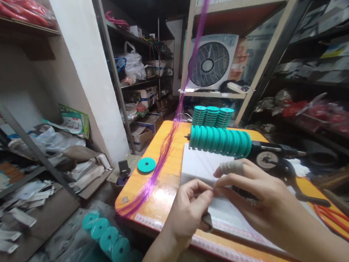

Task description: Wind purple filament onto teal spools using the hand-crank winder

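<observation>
My left hand (191, 207) and my right hand (249, 185) meet over the white sheet (192, 166), fingertips pinched together on something too fine to make out, perhaps thin thread. Tape wraps a finger of my right hand, and a wrap shows on my left hand too. Just behind them, a row of green spools (219, 140) sits on the shaft of a black hand-cranked winder (265, 159). Long purple threads (161, 160) hang from above and spread over the table's left side. One flat green spool (146, 165) lies beside them.
Stacked green spools (212, 116) stand at the back of the orange table (170, 188). Red-handled scissors (341, 222) lie at its right. More green spools (107, 236) are below left. A box fan (207, 63) and loaded shelves stand behind.
</observation>
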The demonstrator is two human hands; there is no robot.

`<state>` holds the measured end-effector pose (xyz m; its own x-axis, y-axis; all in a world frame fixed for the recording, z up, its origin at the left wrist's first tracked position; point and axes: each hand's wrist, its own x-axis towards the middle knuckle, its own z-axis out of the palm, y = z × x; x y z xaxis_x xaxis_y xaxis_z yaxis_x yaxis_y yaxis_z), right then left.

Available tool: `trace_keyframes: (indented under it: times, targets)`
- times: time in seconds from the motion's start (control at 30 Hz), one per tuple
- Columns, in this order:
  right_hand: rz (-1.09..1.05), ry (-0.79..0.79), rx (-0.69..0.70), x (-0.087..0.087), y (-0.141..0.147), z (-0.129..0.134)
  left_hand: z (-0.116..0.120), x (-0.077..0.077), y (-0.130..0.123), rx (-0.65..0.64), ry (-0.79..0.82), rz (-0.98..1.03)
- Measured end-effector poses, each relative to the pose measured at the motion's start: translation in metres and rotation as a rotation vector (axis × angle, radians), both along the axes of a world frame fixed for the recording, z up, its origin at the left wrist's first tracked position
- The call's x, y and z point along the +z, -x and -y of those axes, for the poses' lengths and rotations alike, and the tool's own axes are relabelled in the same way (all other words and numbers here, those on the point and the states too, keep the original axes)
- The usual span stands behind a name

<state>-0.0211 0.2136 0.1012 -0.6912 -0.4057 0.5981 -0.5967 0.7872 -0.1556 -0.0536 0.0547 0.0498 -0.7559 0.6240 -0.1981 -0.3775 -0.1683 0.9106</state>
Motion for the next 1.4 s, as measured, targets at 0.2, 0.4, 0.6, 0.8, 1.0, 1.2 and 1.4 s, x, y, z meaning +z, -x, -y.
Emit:
trace_keyframes:
  times: [0.2,0.4,0.6,0.8,1.0,1.2,1.4]
  targets:
    - [-0.066,-0.145,-0.007,0.002,-0.003,0.000,0.006,0.006,-0.002,0.043,0.116,-0.098]
    - [-0.043,-0.128,-0.009,0.002,-0.003,-0.001,0.005,0.008,-0.002,0.054,0.138,-0.188]
    - [-0.061,0.001,0.105,-0.003,0.003,-0.012,0.006,0.004,0.001,0.015,0.054,-0.066]
    - [-0.084,0.024,0.166,-0.003,0.006,-0.014,0.007,0.005,0.001,-0.005,0.029,-0.040]
    - [-0.010,0.150,0.170,-0.001,0.007,-0.006,0.007,0.006,0.004,0.020,0.011,-0.060]
    - [-0.023,0.143,0.154,0.004,0.011,0.000,0.010,0.004,0.009,0.023,0.046,-0.088]
    - [0.000,0.142,0.146,0.010,0.021,-0.005,0.005,0.002,0.020,-0.007,0.004,-0.170]
